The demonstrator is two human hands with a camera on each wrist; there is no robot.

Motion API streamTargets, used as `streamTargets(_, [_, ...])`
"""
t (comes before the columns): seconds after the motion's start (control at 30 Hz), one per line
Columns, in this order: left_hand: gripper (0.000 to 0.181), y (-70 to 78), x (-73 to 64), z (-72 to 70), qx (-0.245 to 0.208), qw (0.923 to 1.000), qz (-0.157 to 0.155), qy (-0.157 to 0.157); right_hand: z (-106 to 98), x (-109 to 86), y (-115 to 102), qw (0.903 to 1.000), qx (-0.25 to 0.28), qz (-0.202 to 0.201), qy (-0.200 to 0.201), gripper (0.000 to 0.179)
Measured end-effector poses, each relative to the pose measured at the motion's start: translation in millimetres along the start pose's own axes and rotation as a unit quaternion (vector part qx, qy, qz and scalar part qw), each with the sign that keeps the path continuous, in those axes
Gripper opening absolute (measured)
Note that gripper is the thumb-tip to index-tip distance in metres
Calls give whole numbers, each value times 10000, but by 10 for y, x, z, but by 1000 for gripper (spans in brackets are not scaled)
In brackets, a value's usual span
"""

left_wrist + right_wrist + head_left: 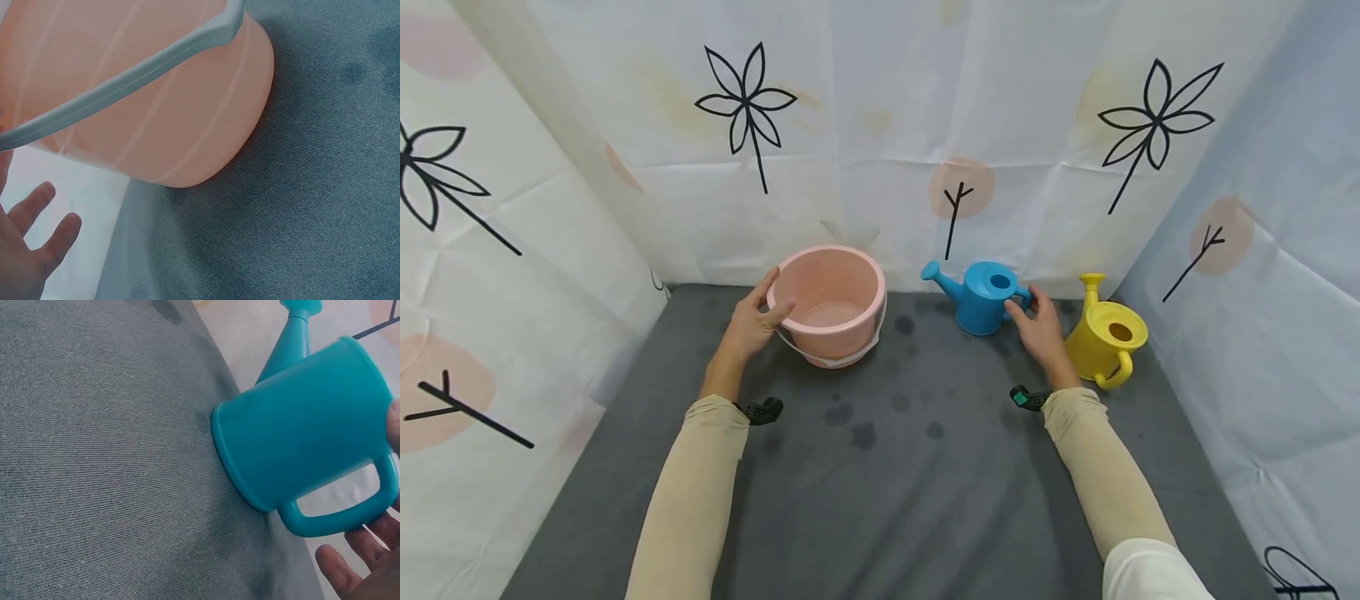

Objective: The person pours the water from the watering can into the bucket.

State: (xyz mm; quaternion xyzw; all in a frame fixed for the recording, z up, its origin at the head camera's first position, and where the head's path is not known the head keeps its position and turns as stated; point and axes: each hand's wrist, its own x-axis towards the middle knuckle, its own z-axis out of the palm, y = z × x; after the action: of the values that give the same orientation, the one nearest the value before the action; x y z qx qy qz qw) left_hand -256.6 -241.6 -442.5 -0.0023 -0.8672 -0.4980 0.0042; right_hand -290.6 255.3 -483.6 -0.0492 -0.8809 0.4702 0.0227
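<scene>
A pale pink bucket (827, 333) with a thin white bail handle stands near the back of the grey table. My left hand (752, 323) is at its left rim, thumb over the edge and fingers along the outer side; in the left wrist view some fingers (56, 244) spread apart from the wall. To the right, a blue watering can (979, 304) stands upright, its spout pointing left. My right hand (1037, 325) holds it by the handle, the thumb near the top rim. In the right wrist view the fingers (365, 550) lie behind the handle, partly cut off.
A yellow watering can (1086, 346) stands just right of my right forearm, its spout toward the back. White patterned cloth (865, 125) rises behind and on both sides of the table. Dark damp spots (863, 435) mark the grey table cover (887, 517).
</scene>
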Motion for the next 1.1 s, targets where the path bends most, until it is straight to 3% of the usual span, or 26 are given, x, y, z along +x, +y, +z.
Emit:
streamTargets(0.43, [81,19,19,13,-42,10000,-4,21,-25,14,23,9995,-41,-317,-27,53])
streamTargets(0.73, [75,0,5,15,-65,10000,-69,17,-62,0,40,9970,-142,-317,-691,55])
streamTargets(0.9, [78,1,3,18,-105,9999,-32,48,-28,-3,94,9961,577,-242,-630,55])
streamTargets(1.1, [81,-28,1,23,-113,9999,-11,59,35,-9,82,9861,1620,10,-371,49])
